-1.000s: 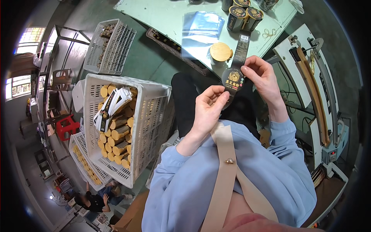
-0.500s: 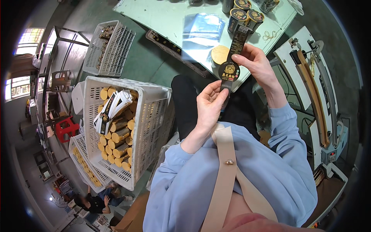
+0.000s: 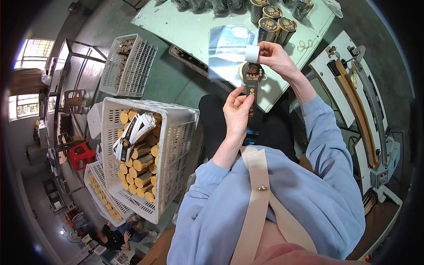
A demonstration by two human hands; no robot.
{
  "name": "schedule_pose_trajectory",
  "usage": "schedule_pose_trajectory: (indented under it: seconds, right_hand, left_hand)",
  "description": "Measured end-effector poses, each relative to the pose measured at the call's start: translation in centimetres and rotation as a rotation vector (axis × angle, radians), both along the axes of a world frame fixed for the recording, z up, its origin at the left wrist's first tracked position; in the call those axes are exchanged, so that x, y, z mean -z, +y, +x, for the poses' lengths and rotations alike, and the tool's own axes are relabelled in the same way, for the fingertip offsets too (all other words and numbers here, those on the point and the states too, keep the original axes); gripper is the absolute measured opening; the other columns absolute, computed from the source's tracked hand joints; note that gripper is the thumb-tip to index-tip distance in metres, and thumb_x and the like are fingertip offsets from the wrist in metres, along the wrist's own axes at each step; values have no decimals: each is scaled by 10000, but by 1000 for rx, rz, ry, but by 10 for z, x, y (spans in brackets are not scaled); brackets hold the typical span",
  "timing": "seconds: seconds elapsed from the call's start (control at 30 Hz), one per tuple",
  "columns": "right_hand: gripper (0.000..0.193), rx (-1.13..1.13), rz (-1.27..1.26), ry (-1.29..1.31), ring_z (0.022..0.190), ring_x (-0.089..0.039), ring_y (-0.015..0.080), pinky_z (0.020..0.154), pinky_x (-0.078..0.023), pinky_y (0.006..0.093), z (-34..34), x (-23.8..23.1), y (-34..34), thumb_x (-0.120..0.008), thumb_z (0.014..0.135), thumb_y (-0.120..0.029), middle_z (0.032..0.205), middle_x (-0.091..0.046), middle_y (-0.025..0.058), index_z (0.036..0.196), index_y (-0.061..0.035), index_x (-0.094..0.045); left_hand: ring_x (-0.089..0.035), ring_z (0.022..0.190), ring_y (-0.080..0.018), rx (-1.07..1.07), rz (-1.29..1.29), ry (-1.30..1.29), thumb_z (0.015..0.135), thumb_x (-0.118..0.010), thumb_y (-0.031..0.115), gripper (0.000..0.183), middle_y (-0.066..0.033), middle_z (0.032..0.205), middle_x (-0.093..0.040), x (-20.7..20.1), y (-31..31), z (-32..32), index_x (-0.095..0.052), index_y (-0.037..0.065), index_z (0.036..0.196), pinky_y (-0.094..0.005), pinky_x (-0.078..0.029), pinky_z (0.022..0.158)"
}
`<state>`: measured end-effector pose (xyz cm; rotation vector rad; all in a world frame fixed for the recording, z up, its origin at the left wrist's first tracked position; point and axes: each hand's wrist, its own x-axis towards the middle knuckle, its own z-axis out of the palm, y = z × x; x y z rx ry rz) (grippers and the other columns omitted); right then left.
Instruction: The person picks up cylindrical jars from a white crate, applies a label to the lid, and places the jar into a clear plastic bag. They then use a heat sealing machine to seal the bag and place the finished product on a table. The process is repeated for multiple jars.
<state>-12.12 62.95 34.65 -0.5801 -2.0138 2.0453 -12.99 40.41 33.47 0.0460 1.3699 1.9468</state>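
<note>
Along the far left edge, 2 bright windows stand 1 above the other, with a red stool to their lower right. Toward the bottom, a co-worker in a dark top sits near a shallow white crate of yellow-ended pieces. Higher up, another white crate holds small items too blurred to tell. Next comes a deep white crate, filled with yellow-ended cylinders; a fanned stack of black-and-white labels lies on top of them.

Further right, the left hand is raised in front of dark trousers, thumb and fingers closed on the lower part of a black label. Beyond it, clear plastic sheets lie on a pale green table. The label hangs between the 2 hands, its round middle in front of a wooden lid near the table's edge; whether they touch, I cannot tell. The right hand, apart from the left, pinches the label's upper end, which is bent so that its white back shows.

Behind the right hand, 4 black-and-yellow canisters stand clustered, with a thin tan loop beside them. At the far right is a pale machine with a small red light.
</note>
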Motion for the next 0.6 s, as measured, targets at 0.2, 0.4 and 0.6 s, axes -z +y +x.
schedule_pose_trajectory:
  seconds: [0.2, 0.4, 0.6]
  right_hand:
    - [222, -20, -50, -4, 808, -604, 58, 725, -474, 223, -7, 7, 0, -781, 835, -108, 859, -663, -2, 987, -26, -642]
    - [208, -8, -50, -7, 790, -606, 58, 736, -478, 221, -9, 11, 0, -772, 845, -106, 858, -668, 1, 985, -26, -642]
    - [187, -17, -41, -27, 794, -604, 46, 739, -477, 219, -11, 15, 2, -770, 847, -95, 855, -672, -8, 975, -33, -648]
  left_hand:
    - [-653, 826, -82, -34, -3, -60, 921, -709, 55, 261, -78, 965, -705, 13, 6, -3, -617, -49, 1141, -205, -519, 716]
    - [-656, 796, -81, -43, -13, -92, 923, -724, 98, 196, -65, 941, -710, 16, 8, -3, -650, -19, 1062, -214, -520, 703]
    - [-653, 779, -75, -51, -10, -115, 924, -731, 124, 175, -49, 922, -708, 19, 11, -4, -658, 1, 1026, -218, -520, 691]
